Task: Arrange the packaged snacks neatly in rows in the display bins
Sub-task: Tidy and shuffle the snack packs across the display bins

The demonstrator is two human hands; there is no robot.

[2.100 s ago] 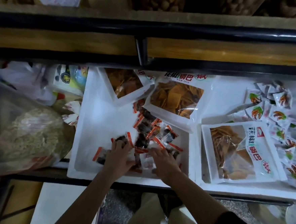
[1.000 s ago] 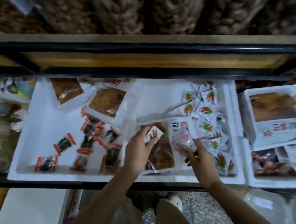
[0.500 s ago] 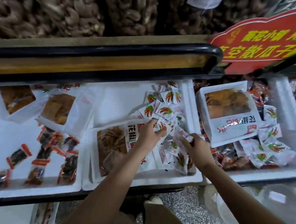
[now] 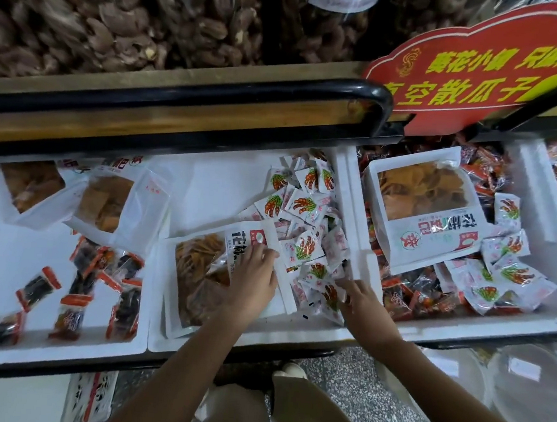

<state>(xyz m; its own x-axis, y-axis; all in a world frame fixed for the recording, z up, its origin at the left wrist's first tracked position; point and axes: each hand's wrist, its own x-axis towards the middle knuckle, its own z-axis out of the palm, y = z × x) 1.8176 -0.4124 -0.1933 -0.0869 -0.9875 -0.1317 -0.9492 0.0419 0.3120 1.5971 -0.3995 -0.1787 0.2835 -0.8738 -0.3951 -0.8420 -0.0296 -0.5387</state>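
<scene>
The middle white foam bin (image 4: 261, 336) holds a large white bag of orange crisps (image 4: 197, 271) on its left and a loose heap of small white packets (image 4: 304, 206) with red and green print on its right. My left hand (image 4: 254, 275) lies on the large bag, fingertips on its printed label beside the heap. My right hand (image 4: 360, 295) reaches into the near end of the heap; its fingertips are buried among the packets, so I cannot see its grip.
The left foam bin (image 4: 56, 347) holds dark packets with orange ends (image 4: 75, 315) and two crisp bags. The right foam bin (image 4: 535, 196) holds another crisp bag (image 4: 423, 201) on mixed packets. A black rail (image 4: 213, 91) and a red sign (image 4: 479, 60) overhang the bins.
I have shifted from the left bin to the middle bin. My left hand, which held up a small packet, now lies on the large bag. My right hand stays in the packet heap.
</scene>
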